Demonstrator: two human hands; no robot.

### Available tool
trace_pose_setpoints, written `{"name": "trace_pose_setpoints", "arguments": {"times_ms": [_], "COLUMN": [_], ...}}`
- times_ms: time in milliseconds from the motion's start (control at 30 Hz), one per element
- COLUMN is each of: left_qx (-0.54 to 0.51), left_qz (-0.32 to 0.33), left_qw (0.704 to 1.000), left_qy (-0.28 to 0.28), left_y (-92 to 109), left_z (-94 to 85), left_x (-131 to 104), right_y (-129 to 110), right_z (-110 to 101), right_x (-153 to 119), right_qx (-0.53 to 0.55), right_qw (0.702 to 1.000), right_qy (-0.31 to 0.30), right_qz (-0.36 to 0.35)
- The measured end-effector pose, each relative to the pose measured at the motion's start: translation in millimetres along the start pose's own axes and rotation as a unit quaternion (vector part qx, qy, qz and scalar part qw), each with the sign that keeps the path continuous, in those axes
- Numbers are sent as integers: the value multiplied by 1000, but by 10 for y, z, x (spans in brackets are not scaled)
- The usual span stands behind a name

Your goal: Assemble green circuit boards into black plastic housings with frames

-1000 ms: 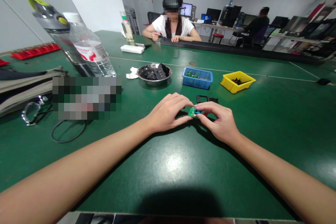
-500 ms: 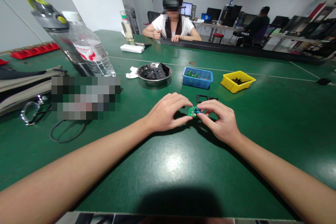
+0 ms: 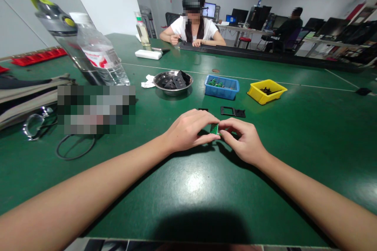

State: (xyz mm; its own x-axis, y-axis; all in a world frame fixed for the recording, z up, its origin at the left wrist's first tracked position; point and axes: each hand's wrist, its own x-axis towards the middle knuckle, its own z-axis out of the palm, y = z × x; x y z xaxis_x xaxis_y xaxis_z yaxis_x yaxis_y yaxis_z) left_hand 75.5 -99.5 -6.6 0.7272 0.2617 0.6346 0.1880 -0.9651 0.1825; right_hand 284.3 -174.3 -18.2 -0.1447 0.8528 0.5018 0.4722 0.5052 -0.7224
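Note:
A small green circuit board (image 3: 214, 129) is held up between both hands, just above the table. My left hand (image 3: 191, 129) pinches it by its edges, thumb below and fingers above. From the other side my right hand (image 3: 244, 139) closes its thumb and fingertips on the board's right edge, which those fingers partly cover. Beyond the hands lies a black plastic frame (image 3: 232, 111) with a rectangular opening. Another dark piece (image 3: 203, 109) shows just past my left knuckles, mostly hidden.
A metal bowl (image 3: 159, 89) of black plastic parts, a blue bin (image 3: 220, 93) of circuit boards and a yellow bin (image 3: 263, 98) of dark pieces stand beyond the hands. Bottles (image 3: 103, 53) and glasses (image 3: 33, 125) are at left. A person (image 3: 193, 27) sits opposite.
The board has been turned, and the blue part seen by my right fingers is out of sight. Both hands have come slightly nearer, uncovering more of the black frame.

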Motion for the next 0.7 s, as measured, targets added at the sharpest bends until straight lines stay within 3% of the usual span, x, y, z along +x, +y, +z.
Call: {"name": "trace_pose_setpoints", "arguments": {"times_ms": [200,400,700], "left_qx": [35,59,42], "left_qz": [21,8,-9], "left_qw": [999,998,999], "left_qy": [16,-12,18], "left_y": [15,35,-74], "left_z": [13,11,-16], "left_x": [16,16,14], "right_y": [-46,-74,30], "right_z": [61,99,40], "right_x": [-3,5,39], "right_qx": [179,199,252], "right_qw": [977,966,943], "right_qy": [17,-7,26], "right_qz": [112,162,214]}}
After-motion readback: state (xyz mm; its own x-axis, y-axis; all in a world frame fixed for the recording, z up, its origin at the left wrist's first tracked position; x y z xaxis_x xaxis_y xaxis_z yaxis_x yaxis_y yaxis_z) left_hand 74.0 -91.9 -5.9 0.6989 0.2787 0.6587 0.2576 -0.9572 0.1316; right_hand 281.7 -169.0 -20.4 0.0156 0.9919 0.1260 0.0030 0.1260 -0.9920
